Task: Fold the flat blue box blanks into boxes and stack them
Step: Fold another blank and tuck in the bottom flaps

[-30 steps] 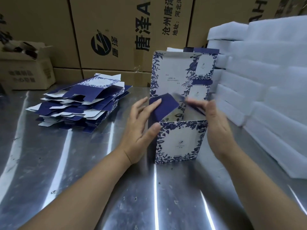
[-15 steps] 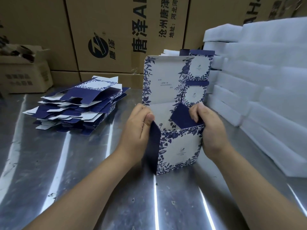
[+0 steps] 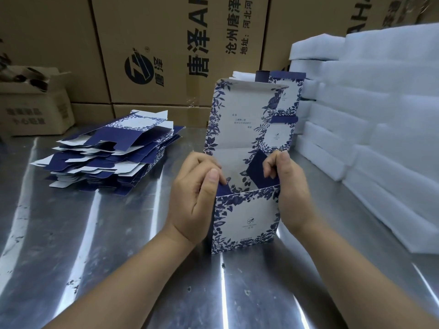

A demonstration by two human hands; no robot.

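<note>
A blue-and-white floral box stands upright on the metal table, its lid panel raised behind. My left hand grips the box's left side, thumb pressing the dark blue left flap down inside. My right hand grips the right side, fingers curled over the dark blue right flap, which tilts inward. A pile of flat blue blanks lies at the left. Folded boxes are stacked behind the lid.
White foam sheets are piled along the right side. Large brown cartons wall off the back, and a small open carton sits at the far left. The shiny metal table spreads toward me.
Both side flaps have been pushed further into the box. My left hand moved from the loose left flap to grip the box's left edge; the box shifted slightly toward me.
</note>
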